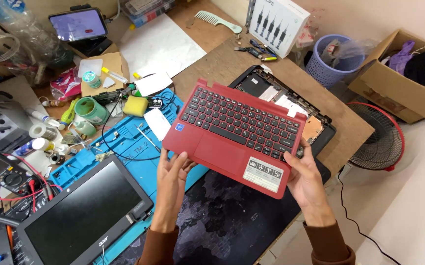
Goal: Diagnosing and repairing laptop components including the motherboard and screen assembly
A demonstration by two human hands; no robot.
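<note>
Both of your hands grip one red laptop keyboard cover (237,135): your left hand (172,172) clasps its near left edge with the thumb on top, and your right hand (304,177) closes on its near right corner, thumb by the keys. You hold the cover tilted, lifted clear above the bench, its keys facing you.

Going down in size around it: one wooden bench (222,64) carries everything. One dark desk mat (227,221) lies directly under your hands. One blue work mat (139,162) sits to its left, and on it rests one detached laptop screen (82,213), just beside your left forearm. One opened black laptop base (291,100) lies behind the cover, partly hidden by it. One white box (278,24) stands at the far edge, with one pale comb (217,20) beside it. One yellow sponge (135,105) and one green cup (90,109) sit left, well apart from your grip.
</note>
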